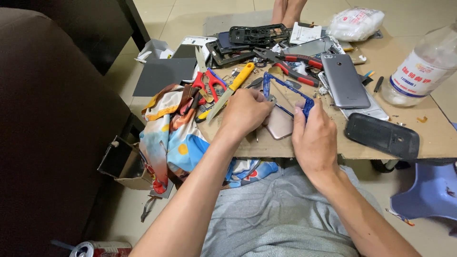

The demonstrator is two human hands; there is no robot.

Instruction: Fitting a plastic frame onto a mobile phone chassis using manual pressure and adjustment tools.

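Over cardboard (pixel 428 138), both hands — left hand (pixel 245 112), right hand (pixel 314 138) — pinching blue frame (pixel 285 90)

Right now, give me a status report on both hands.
Left hand and right hand both gripping blue phone frame. Pink phone beneath it. Knife, scissors, pliers close by.

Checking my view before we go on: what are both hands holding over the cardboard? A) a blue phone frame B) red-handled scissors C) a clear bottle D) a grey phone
A: the left hand and right hand both grip the blue phone frame; the grey phone, scissors and bottle lie untouched.
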